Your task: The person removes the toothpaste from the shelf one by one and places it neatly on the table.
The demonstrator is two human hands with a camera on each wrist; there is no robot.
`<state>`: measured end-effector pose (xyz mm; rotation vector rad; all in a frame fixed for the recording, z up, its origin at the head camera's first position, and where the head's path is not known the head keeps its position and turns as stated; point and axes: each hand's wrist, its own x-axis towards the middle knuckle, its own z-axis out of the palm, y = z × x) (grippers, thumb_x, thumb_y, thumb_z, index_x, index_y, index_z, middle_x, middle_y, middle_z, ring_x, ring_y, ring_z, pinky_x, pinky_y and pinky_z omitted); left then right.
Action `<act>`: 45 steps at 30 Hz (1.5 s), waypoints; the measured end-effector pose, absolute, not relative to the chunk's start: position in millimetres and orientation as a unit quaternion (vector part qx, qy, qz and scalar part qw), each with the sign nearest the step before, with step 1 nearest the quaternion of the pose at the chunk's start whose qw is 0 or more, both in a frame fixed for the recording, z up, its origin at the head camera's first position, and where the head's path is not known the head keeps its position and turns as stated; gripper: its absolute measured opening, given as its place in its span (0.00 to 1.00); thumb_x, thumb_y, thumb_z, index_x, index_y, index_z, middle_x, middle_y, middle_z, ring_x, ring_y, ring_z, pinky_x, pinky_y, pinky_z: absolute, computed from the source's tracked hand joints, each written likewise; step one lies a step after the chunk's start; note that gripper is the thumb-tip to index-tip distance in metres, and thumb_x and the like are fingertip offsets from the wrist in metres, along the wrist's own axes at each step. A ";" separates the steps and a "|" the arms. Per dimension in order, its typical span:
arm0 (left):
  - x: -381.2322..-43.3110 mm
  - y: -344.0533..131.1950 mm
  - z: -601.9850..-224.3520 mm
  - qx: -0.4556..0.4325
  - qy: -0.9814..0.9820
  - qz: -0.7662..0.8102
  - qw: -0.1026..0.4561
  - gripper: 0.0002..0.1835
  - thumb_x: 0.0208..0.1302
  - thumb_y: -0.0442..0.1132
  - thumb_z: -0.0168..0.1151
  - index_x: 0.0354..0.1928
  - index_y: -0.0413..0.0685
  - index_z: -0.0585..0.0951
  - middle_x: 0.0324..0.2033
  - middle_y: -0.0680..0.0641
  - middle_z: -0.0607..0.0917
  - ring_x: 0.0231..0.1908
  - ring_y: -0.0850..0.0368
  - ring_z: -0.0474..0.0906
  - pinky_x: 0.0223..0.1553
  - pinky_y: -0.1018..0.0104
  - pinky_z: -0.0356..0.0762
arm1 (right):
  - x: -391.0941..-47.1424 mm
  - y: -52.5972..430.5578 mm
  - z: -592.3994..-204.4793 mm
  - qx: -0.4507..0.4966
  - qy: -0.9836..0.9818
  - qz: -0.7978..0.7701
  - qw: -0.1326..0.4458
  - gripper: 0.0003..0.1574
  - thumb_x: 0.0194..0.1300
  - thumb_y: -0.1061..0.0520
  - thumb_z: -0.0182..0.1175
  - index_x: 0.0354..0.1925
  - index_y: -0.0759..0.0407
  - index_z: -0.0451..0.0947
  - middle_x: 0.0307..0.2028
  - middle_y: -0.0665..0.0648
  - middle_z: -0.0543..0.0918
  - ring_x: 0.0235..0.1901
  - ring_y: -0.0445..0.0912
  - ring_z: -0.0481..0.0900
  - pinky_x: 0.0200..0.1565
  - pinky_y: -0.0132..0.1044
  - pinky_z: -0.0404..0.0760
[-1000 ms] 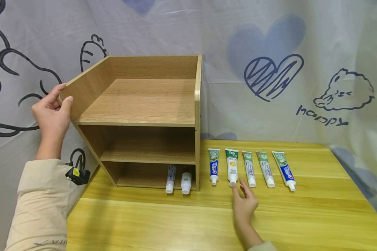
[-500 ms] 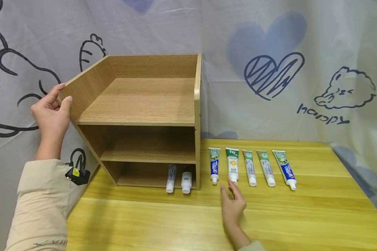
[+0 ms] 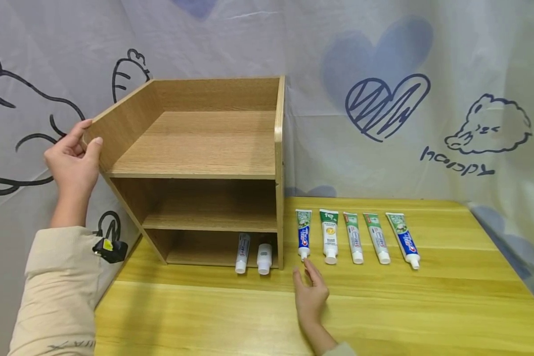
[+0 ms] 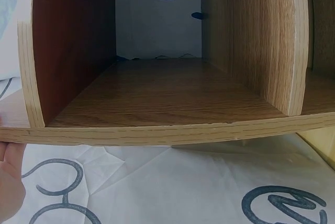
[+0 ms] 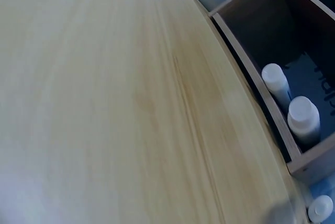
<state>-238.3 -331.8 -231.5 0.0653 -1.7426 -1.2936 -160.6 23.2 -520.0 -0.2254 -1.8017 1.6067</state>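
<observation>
My left hand grips the front edge of the left side panel of a wooden shelf unit, thumb toward the inside. In the left wrist view, part of that hand shows at the left edge below the panel. My right hand is low over the table, its fingertips right at the white cap of a blue-and-green toothpaste tube, the leftmost of the row. Beside it lies a white toothpaste tube with a green end. Two toothpaste tubes, a slim one and a wider one, lie in the bottom compartment, caps forward.
Farther right in the row lie two slim toothpaste tubes and another blue-and-green tube. All caps face the front of the wooden table. A printed cloth hangs behind. A small black device shows by the left sleeve.
My right hand has moved left, from the cap of the white-and-green tube to the cap of the leftmost tube. My left hand stays on the shelf panel. The tubes stay in place.
</observation>
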 end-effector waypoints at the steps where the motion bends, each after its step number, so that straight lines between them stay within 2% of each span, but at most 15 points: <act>1: -238.2 -331.7 -231.3 0.026 -0.707 -0.532 0.465 0.17 0.55 0.26 0.56 0.47 0.44 0.83 0.14 0.68 0.76 0.17 0.77 0.71 0.17 0.88 0.66 | -160.2 20.6 -520.2 -0.087 -0.697 0.619 0.351 0.19 0.49 0.69 0.67 0.43 0.71 0.80 0.44 0.69 0.82 0.43 0.59 0.81 0.46 0.35 0.80; 12: -237.6 -331.4 -231.1 0.031 -0.709 -0.531 0.464 0.17 0.55 0.27 0.57 0.47 0.44 0.83 0.19 0.71 0.78 0.20 0.79 0.73 0.18 0.88 0.68 | -155.5 -9.3 -523.3 -0.070 -0.706 0.629 0.319 0.20 0.49 0.66 0.68 0.43 0.72 0.79 0.44 0.69 0.82 0.43 0.60 0.81 0.45 0.45 0.80; 18: -237.9 -330.5 -230.4 0.031 -0.707 -0.536 0.461 0.17 0.55 0.27 0.57 0.46 0.45 0.83 0.19 0.71 0.79 0.21 0.79 0.74 0.20 0.89 0.69 | -151.6 -22.1 -529.3 -0.059 -0.725 0.620 0.295 0.21 0.48 0.65 0.69 0.44 0.70 0.80 0.44 0.69 0.82 0.42 0.59 0.82 0.44 0.43 0.81; 24: -238.0 -331.6 -230.5 0.035 -0.712 -0.527 0.463 0.17 0.55 0.27 0.57 0.47 0.45 0.83 0.17 0.70 0.77 0.17 0.79 0.71 0.18 0.88 0.67 | -155.8 -34.3 -529.7 -0.097 -0.723 0.637 0.248 0.23 0.48 0.64 0.69 0.45 0.71 0.79 0.45 0.70 0.81 0.43 0.60 0.82 0.43 0.40 0.82; 29: -237.8 -330.9 -231.0 0.033 -0.707 -0.533 0.464 0.17 0.55 0.27 0.57 0.46 0.45 0.83 0.19 0.70 0.78 0.19 0.79 0.73 0.19 0.89 0.68 | -159.1 -40.7 -529.6 -0.118 -0.719 0.649 0.221 0.25 0.49 0.62 0.69 0.46 0.69 0.78 0.47 0.70 0.80 0.45 0.61 0.81 0.43 0.39 0.82; 36: -237.0 -331.2 -232.2 0.024 -0.710 -0.524 0.469 0.17 0.55 0.27 0.57 0.46 0.44 0.83 0.16 0.69 0.76 0.17 0.78 0.71 0.16 0.88 0.65 | -165.2 -44.5 -531.9 -0.115 -0.761 0.595 0.230 0.26 0.49 0.62 0.69 0.48 0.69 0.78 0.47 0.69 0.80 0.43 0.58 0.83 0.42 0.39 0.82; 43: -238.5 -332.7 -233.0 0.021 -0.715 -0.509 0.478 0.17 0.55 0.27 0.56 0.47 0.43 0.83 0.10 0.66 0.68 0.13 0.77 0.65 0.13 0.86 0.59 | -167.2 -49.0 -534.0 -0.115 -0.758 0.597 0.236 0.26 0.48 0.65 0.68 0.48 0.72 0.77 0.46 0.72 0.79 0.41 0.59 0.83 0.41 0.38 0.83; 45: -238.5 -333.0 -233.0 0.021 -0.713 -0.514 0.476 0.17 0.55 0.27 0.56 0.46 0.44 0.83 0.11 0.67 0.71 0.14 0.77 0.67 0.14 0.87 0.61 | -167.7 -50.2 -533.9 -0.115 -0.754 0.600 0.240 0.26 0.48 0.66 0.68 0.47 0.73 0.76 0.45 0.72 0.80 0.40 0.59 0.83 0.40 0.39 0.83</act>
